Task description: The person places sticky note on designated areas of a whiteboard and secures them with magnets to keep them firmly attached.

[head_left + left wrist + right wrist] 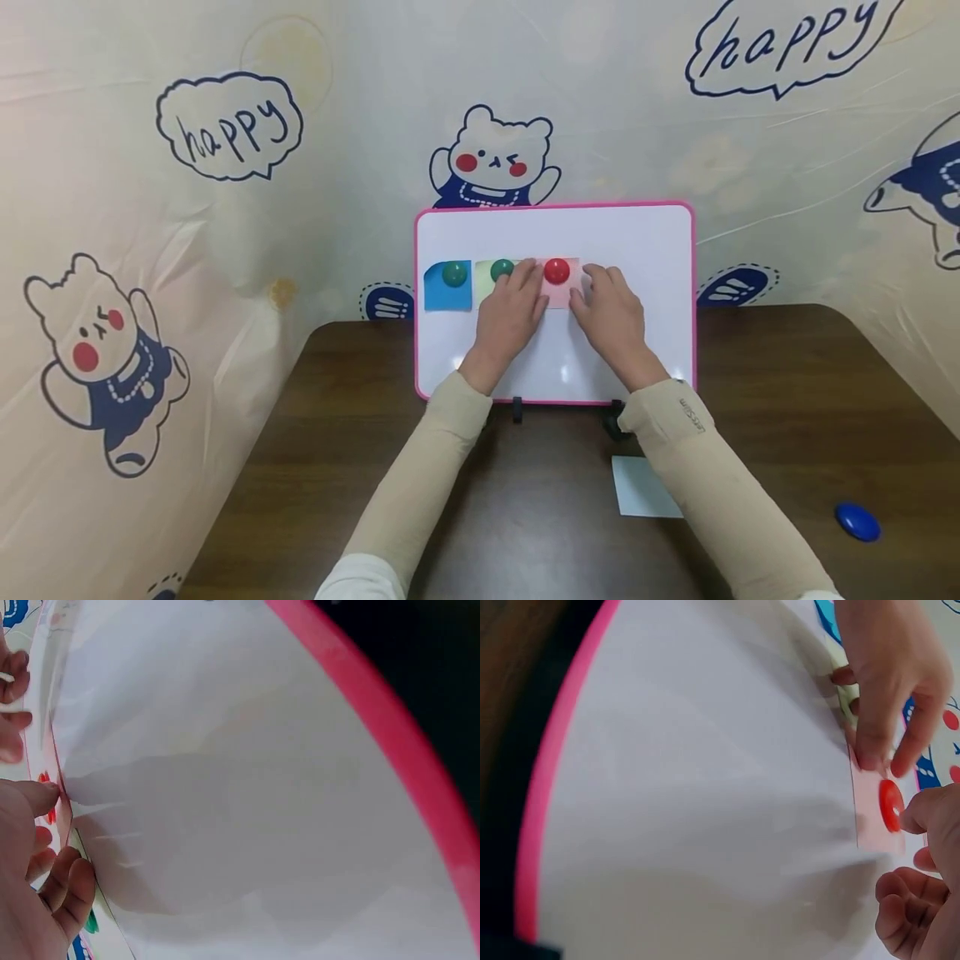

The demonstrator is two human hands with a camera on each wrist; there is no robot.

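On a pink-framed whiteboard (555, 229) a pink paper square (558, 297) sits under a round red magnet (557, 271). My left hand (508, 310) lies against the pink square's left side, fingertips on the paper, and partly covers a pale green square (484, 287) with a green magnet (501, 268). Beside the pink square's right edge is my right hand (611, 317), fingers loosely bent and nothing gripped. In the right wrist view its thumb tip comes right up to the red magnet (890, 805). Further left is a blue square (447, 297) under another green magnet (453, 273).
The board stands on a dark brown table (360, 467) with black feet (517, 410) at its lower edge. A light blue paper square (641, 492) lies near my right forearm, and a blue magnet (858, 522) lies farther right. Behind hangs a printed cloth (360, 158).
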